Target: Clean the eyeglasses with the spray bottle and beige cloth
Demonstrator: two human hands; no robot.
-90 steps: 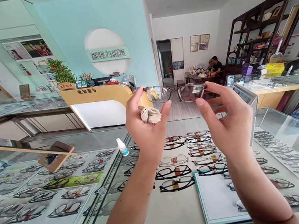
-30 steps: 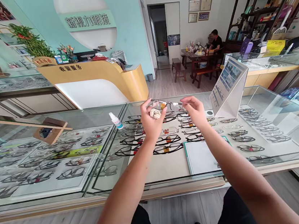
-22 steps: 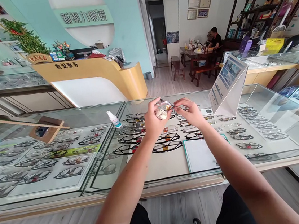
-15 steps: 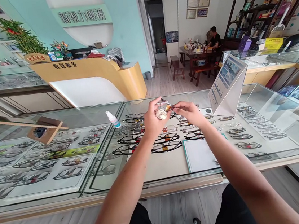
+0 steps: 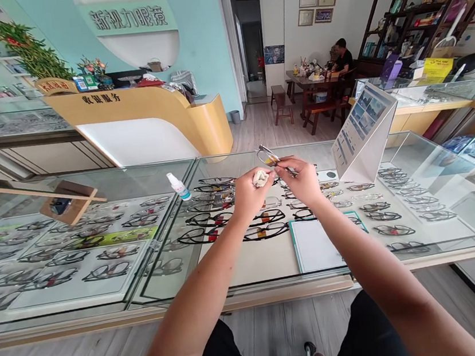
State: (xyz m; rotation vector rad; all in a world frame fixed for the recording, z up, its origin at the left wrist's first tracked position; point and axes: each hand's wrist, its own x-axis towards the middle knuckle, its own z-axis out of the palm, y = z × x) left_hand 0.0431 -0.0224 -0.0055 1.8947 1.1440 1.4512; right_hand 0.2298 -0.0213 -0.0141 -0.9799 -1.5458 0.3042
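A pair of eyeglasses [image 5: 267,154] with a small orange tag on one lens is held above the glass counter. My right hand [image 5: 301,180] is closed on the frame near its folded temples. In my left hand [image 5: 250,194] a crumpled pale cloth [image 5: 260,178] is bunched inside curled fingers. The left fingertips meet the right ones just below the eyeglasses; whether they also touch the frame I cannot tell. Under the glass, rows of eyeglasses lie on a white base, and a white sheet with a teal edge [image 5: 315,243] is below my right forearm.
A white spray bottle [image 5: 178,186] with a blue lower part stands on the counter to the left. A wooden stand [image 5: 67,202] is further left. At right is a white tent-shaped display card [image 5: 360,140]. A person [image 5: 342,58] sits at a table in the back.
The eyeglasses have tilted up and away from the cloth. My left hand has lowered and turned, its fingers curling more around the cloth. My right hand keeps its hold.
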